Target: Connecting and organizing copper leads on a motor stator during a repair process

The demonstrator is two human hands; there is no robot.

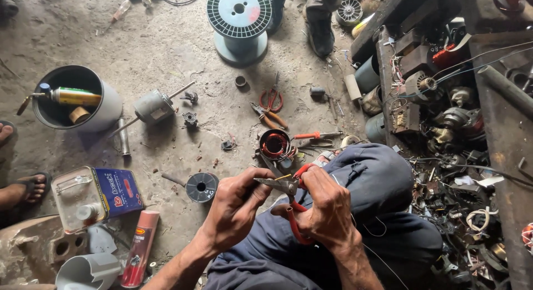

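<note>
My right hand (327,209) grips red-handled pliers (293,212), whose metal jaws point left at about knee height. My left hand (236,204) meets those jaws with its fingertips pinched on something small and thin; what it is cannot be told. Both hands hover over my knee in dark blue trousers (377,184). Just beyond them, on the concrete floor, lies a round motor stator with copper windings (275,144).
The floor holds a green wire spool (239,21), orange-handled pliers (271,109), a small motor with a shaft (154,107), a grey bucket with a spray can (78,98), a square tin can (94,197) and a dark small spool (201,187). A pile of motor scrap (449,134) fills the right. Another person's sandalled foot (28,190) is at left.
</note>
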